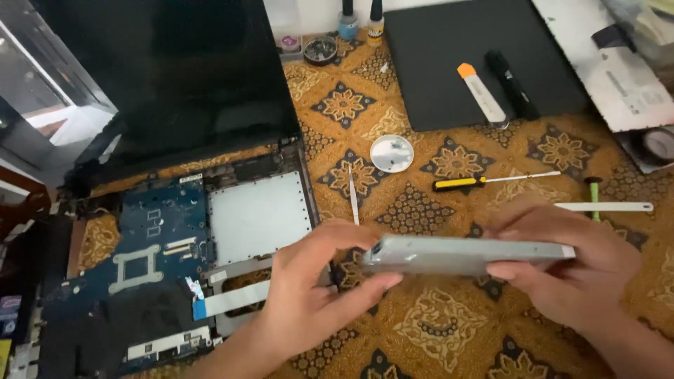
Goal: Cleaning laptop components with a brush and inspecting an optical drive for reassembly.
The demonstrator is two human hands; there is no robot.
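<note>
Holding a flat silver drive (467, 254) edge-on between both hands, I see it sitting at about 4 o'clock from the middle of the head view, level and lifted clear of the patterned cloth (435, 323) that covers the worktop. My left hand (316, 288) comes in from 7 o'clock; its grip is partly closed, thumb under the near end of the drive and fingers curled over the top edge, so it pinches that end. My right hand (569, 270) comes in from 4 o'clock, and its grip is closed on the far end, fingers wrapped over the top and thumb pressed along the lower side. At 9 o'clock lies an opened laptop (175, 245), its blue board (158, 231) bare, a pale metal plate (258, 214) beside that, and its dark screen (161, 77) tilted back toward 11 o'clock. A thin metal tweezer (352, 193) lies just above my left hand, and a round silver disc (392, 153) sits near 12 o'clock. A yellow-handled screwdriver (484, 181) lies at 1 o'clock, close above the drive but apart from it. Further up, a black mat (449, 63) carries an orange-tipped pry tool (481, 95) and a black pen-shaped tool (512, 84) side by side. A green-handled tool (595, 196) crosses a white strip (604, 207) at 2 o'clock.
</note>
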